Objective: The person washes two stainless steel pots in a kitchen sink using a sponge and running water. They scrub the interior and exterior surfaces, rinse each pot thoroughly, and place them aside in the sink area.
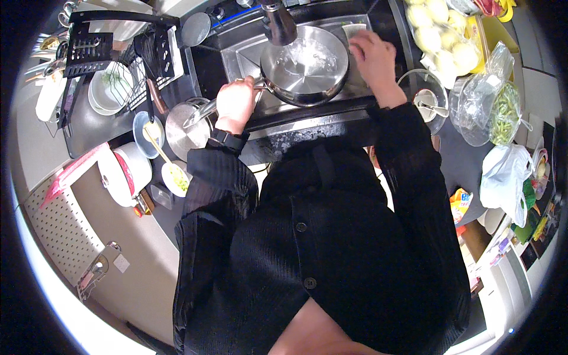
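Observation:
My left hand (236,101) is closed round the long handle of a stainless steel pan (306,66), which sits in the dark sink (372,84) beneath a black faucet (279,26). Water moves and glints inside the pan. Off the pan's right rim is my right hand (373,57), its fingers bent and partly hiding one another; nothing clear shows in them. Just behind those fingers lies a small whitish, textured item (354,30) that I cannot name surely. A second steel pan (182,133) stands on the counter below my left wrist.
To the left are a black dish rack (88,69), white bowls (104,95), a blue bowl (141,133) and a white bowl of chopped greens (171,188). On the right stand a glass bowl with a spoon (439,75), bagged yellowish produce (428,33), bagged green vegetables (503,117) and a white plastic bag (501,177).

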